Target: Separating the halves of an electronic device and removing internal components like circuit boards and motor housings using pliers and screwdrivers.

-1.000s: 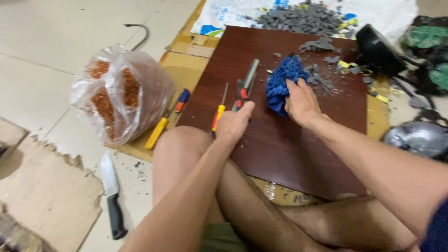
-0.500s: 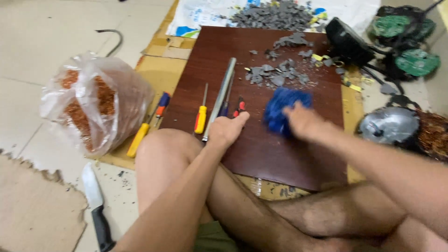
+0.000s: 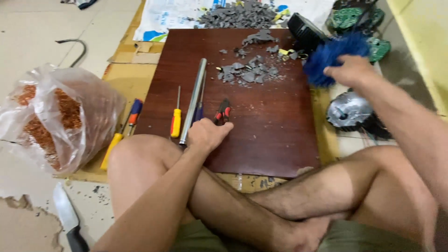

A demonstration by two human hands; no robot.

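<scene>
Over the right edge of the dark wooden board [image 3: 261,130] that lies on the floor in front of my crossed legs, my right hand [image 3: 351,71] is raised with its fingers curled shut around a fuzzy blue bundle [image 3: 329,53], which sticks out up and to the left of my knuckles, clear of the board and just above the black box [image 3: 305,29] at the board's far right corner. Below that hand, off the board, lies a round silvery metal part [image 3: 347,112]. My left hand [image 3: 207,135] rests at the near left part of the board, fingers loosely bent and pressed down, its fingertips touching the red-and-black pliers [image 3: 223,112] that lie just ahead of it; whether it actually grips them I cannot tell. Just left of that hand a long grey metal rod [image 3: 193,100] runs away from me along the board, with a blue-handled tool [image 3: 199,111] tucked against it and a yellow-handled screwdriver [image 3: 176,119] beside it. A scatter of grey broken pieces [image 3: 249,72] lies on the far middle of the board, between my two hands and well apart from the left one. Off the board to my left lie two more screwdrivers [image 3: 122,133], a clear plastic bag of copper wire [image 3: 51,116], and nearer me a knife [image 3: 67,219] on the floor.
</scene>
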